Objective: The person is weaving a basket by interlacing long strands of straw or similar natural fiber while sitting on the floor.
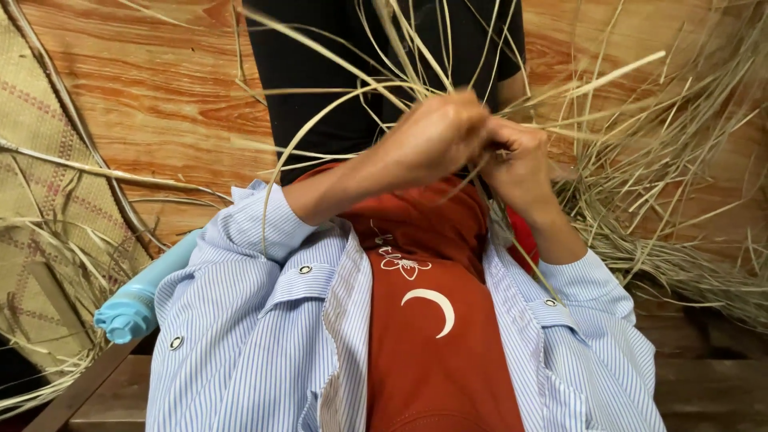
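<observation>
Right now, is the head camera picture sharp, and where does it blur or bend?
Head view: soft even light, no glare; the left hand and right hand look slightly motion-blurred among the thin dry straw strands; the blue striped shirt is sharp; edges bend from the wide lens.

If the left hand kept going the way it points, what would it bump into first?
Probably the right hand: the left hand points straight at it, and they already seem to touch around the straw strands. Depth is hard to judge.

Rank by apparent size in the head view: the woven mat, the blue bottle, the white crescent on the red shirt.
1. Woven mat, largest, though cut off by the frame.
2. Blue bottle, partly hidden by the sleeve.
3. White crescent, smallest, even though nearest the camera.
</observation>
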